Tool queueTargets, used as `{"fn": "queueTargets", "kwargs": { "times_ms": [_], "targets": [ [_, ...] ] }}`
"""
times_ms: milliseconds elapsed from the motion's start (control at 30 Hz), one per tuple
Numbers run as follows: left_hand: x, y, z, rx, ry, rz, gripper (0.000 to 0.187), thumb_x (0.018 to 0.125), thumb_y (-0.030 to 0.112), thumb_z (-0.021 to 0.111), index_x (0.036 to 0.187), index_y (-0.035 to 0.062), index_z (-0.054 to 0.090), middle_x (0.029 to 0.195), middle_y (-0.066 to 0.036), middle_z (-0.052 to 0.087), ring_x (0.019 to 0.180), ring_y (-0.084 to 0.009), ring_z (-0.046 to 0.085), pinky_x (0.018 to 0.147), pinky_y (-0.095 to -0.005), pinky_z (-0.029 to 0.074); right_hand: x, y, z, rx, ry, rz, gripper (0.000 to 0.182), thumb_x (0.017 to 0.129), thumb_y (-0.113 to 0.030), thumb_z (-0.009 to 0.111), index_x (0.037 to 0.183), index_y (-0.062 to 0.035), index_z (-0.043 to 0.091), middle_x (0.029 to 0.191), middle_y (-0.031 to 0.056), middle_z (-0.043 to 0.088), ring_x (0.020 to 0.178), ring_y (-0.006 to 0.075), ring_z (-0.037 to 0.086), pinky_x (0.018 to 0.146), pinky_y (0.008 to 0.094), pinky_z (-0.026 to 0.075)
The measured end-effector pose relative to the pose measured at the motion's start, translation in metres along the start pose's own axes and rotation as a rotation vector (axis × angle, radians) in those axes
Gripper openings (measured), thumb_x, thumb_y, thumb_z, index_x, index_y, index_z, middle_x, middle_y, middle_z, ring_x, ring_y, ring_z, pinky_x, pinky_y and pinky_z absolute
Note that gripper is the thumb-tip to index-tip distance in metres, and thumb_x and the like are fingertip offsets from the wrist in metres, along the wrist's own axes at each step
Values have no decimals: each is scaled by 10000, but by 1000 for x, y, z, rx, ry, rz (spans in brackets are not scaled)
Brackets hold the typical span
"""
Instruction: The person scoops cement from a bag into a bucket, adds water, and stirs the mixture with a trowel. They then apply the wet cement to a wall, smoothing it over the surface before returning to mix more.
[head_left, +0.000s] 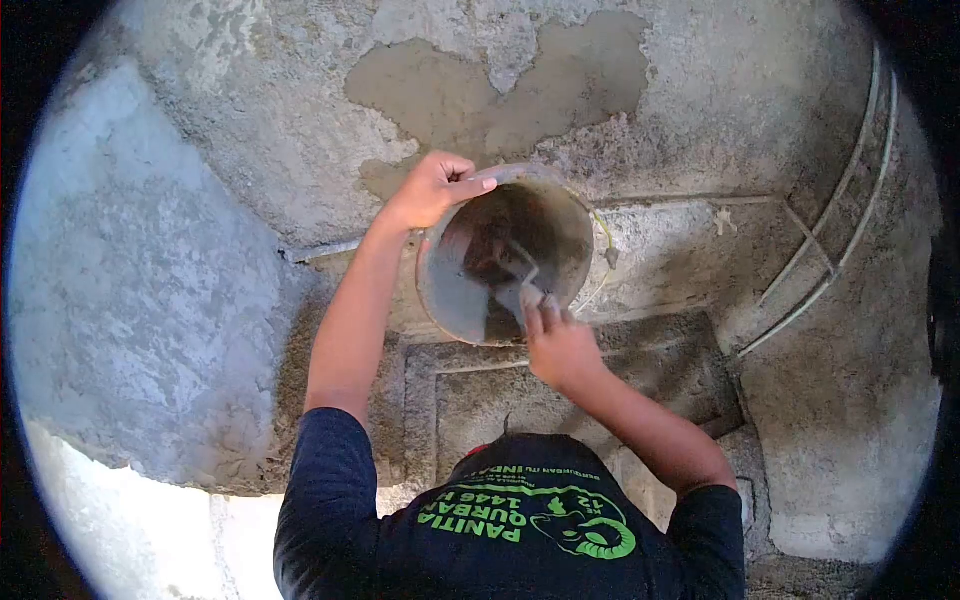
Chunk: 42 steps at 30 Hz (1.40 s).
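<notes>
A round bucket (432,296) is in the middle of the head view, its mouth facing me. The thumb of my left hand (437,190) lies over its upper left rim, and the fingers are closed round the edge. Fingers wrapped about its handle, my right hand (560,340) holds a trowel (528,268) at the bucket's lower right. The trowel's bent metal neck reaches into the bucket; its blade is hard to make out in the dark inside. A thin wire bail (608,235) hangs along the bucket's right side.
Beyond the bucket, a wet patch of mortar (480,95) darkens the rough grey wall (730,90). Thin pipes or hoses (850,225) curve down the right side. A rectangular recessed frame (590,385) lies below the bucket. Smooth grey plaster (140,290) covers the left surface.
</notes>
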<state>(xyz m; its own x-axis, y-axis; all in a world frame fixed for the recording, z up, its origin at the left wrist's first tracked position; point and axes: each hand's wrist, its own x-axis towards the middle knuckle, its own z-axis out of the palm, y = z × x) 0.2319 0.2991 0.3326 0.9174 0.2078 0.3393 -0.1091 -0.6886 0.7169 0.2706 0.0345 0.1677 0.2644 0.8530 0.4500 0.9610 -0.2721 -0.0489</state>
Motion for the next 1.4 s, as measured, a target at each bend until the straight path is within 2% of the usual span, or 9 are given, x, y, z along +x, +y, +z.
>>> {"fn": "queueTargets", "kwargs": {
  "times_ms": [133, 400, 467, 567, 700, 900, 1133, 1267, 1400],
  "targets": [
    [1, -5, 1, 51, 3, -43, 549, 894, 277, 770, 566, 92, 370, 576, 80, 296, 578, -52, 268, 510, -310, 207, 4, -2, -34, 185, -238, -35, 553, 841, -148, 575, 1333, 93, 499, 1177, 332, 611, 966, 413, 694, 722, 447, 607],
    [-8, 11, 11, 95, -16, 31, 530, 903, 257, 758, 573, 79, 384, 577, 71, 298, 580, -53, 273, 507, -309, 218, 41, 24, -53, -54, -49, -68, 504, 835, -166, 621, 1278, 61, 548, 1091, 261, 652, 884, 364, 706, 672, 476, 579],
    [-6, 11, 15, 99, 3, 31, 527, 905, 250, 756, 577, 74, 382, 580, 69, 296, 581, -55, 275, 507, -309, 223, 39, 23, -54, -7, -338, -163, 474, 855, -166, 609, 1259, 76, 562, 1059, 248, 671, 857, 363, 713, 687, 470, 581],
    [-2, 8, 22, 197, 9, 31, 515, 910, 234, 748, 590, 60, 383, 584, 59, 287, 578, -59, 282, 506, -310, 237, 28, 28, -24, 126, -175, -183, 238, 810, -82, 622, 1011, 44, 645, 799, 228, 694, 757, 372, 718, 647, 455, 580],
    [-1, -12, 29, 185, -89, 0, 490, 899, 245, 742, 609, 27, 412, 570, 17, 291, 564, -84, 300, 505, -337, 269, 34, 42, -32, 296, -289, -98, 268, 817, -75, 614, 1058, 21, 679, 837, 231, 713, 757, 385, 713, 697, 471, 583],
    [-10, -19, 41, 237, -168, -93, 488, 897, 253, 737, 611, 13, 422, 556, -6, 297, 560, -94, 310, 507, -354, 288, 9, 56, 33, 1286, -264, 278, 344, 922, -96, 715, 1229, 53, 671, 820, 132, 729, 660, 140, 644, 637, 305, 521],
    [-33, -26, 27, 244, -88, -148, 494, 916, 255, 727, 607, 25, 418, 559, 10, 293, 581, -79, 314, 508, -339, 280, -4, 15, 71, 1927, -221, 703, 427, 950, -120, 692, 1344, 23, 608, 827, 57, 664, 564, 77, 495, 529, 250, 395],
    [-52, -22, 11, 203, 35, -128, 493, 918, 246, 725, 601, 30, 415, 561, 19, 306, 583, -70, 318, 507, -330, 276, 5, 21, 69, 1770, -357, 535, 438, 964, -147, 673, 1366, 6, 591, 844, 62, 675, 590, 97, 529, 540, 276, 424],
    [-62, -20, 14, 179, 140, -114, 485, 915, 230, 733, 599, 30, 424, 561, 36, 336, 582, -62, 328, 504, -314, 281, 38, 21, 24, 1326, -390, 288, 403, 929, -211, 681, 1256, 19, 633, 861, 147, 707, 683, 266, 664, 654, 413, 520]
  ]
}}
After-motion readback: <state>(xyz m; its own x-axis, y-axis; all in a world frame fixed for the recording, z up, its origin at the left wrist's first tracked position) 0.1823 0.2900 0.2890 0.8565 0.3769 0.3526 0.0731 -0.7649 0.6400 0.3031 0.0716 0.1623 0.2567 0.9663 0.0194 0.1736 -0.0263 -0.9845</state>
